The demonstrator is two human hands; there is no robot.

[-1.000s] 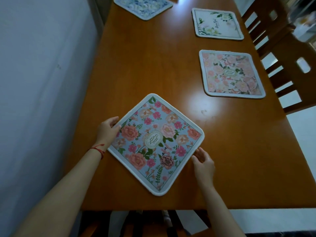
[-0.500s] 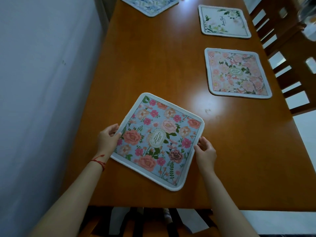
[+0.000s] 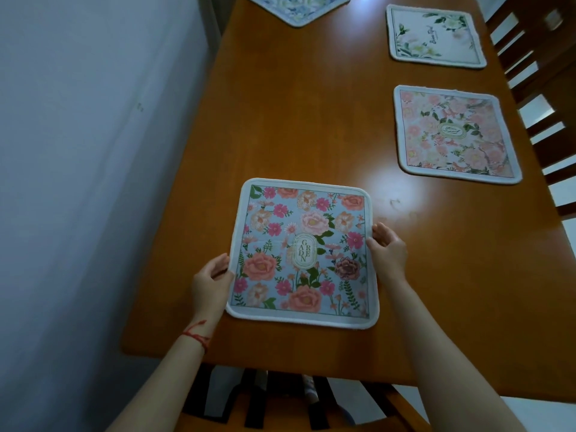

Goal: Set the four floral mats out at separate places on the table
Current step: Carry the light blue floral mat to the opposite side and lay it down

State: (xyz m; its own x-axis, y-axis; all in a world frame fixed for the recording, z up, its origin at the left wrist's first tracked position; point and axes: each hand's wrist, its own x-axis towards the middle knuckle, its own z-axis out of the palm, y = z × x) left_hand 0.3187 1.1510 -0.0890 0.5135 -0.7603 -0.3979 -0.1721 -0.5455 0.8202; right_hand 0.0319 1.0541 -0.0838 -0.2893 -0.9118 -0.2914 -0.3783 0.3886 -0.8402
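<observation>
The blue "GARDEN" floral mat (image 3: 301,254), flat near the table's (image 3: 311,120) near edge, is pinched at its side borders by the left hand (image 3: 209,283) and right hand (image 3: 388,249), fingers curled on it; uneven release could skew it.

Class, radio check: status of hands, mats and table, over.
Left hand and right hand grip opposite edges of blue floral mat, flat on table. Three other mats laid apart. Nothing obstructing.
</observation>
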